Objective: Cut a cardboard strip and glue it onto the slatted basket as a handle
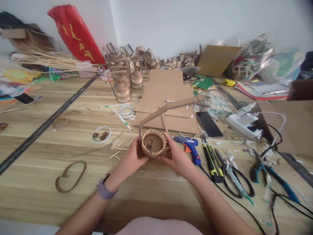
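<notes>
Between my two hands is a small round basket made of short wooden sticks set side by side, with a cardboard bottom that bears dark printing. My left hand is closed around its left side. On the right side, the fingers and thumb of my right hand press against the wall. A long bent cardboard strip rises at the basket's left edge and stretches away to the upper right. Loose short sticks lie left of my left hand. A blue glue gun lies just right of my right hand.
Cardboard sheets lie ahead. To the right are a box cutter, scissors, pliers, a phone and a power strip with cables. Lidded stick baskets stand at the back. A white ring lies left.
</notes>
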A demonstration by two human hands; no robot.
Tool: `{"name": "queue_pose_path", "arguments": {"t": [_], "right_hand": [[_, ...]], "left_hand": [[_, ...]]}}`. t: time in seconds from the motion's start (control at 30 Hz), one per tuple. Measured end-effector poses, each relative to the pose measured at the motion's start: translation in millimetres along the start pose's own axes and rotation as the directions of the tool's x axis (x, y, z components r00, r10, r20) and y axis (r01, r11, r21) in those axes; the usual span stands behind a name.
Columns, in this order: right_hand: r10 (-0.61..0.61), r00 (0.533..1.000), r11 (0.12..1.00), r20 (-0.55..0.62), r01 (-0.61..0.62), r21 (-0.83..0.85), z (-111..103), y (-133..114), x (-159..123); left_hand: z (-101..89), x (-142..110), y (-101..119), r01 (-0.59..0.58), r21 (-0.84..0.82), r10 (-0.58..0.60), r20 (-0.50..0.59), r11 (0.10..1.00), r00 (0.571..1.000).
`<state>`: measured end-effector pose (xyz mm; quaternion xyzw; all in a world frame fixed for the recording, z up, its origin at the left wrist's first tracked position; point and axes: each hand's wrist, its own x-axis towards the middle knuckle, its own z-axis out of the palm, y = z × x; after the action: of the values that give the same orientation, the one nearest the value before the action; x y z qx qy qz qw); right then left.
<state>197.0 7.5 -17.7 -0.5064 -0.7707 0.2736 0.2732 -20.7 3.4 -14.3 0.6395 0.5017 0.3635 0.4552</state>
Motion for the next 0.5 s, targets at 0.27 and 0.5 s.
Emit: {"name": "queue_pose_path", "arguments": {"t": [0.27, 0.5], "right_hand": [[-0.012, 0.999, 1.0, -0.043, 0.012, 0.019, 1, -9, -20], [-0.027, 1.0, 0.998, 0.006, 0.027, 0.058, 5, -6, -29]], "left_hand": [[3.7, -16, 2, 0.017, 0.09, -0.019, 0.019, 0.996, 1.0], [2.3, -24, 3, -0.022, 0.199, 0.016, 0.032, 0.98, 0.999]]}}
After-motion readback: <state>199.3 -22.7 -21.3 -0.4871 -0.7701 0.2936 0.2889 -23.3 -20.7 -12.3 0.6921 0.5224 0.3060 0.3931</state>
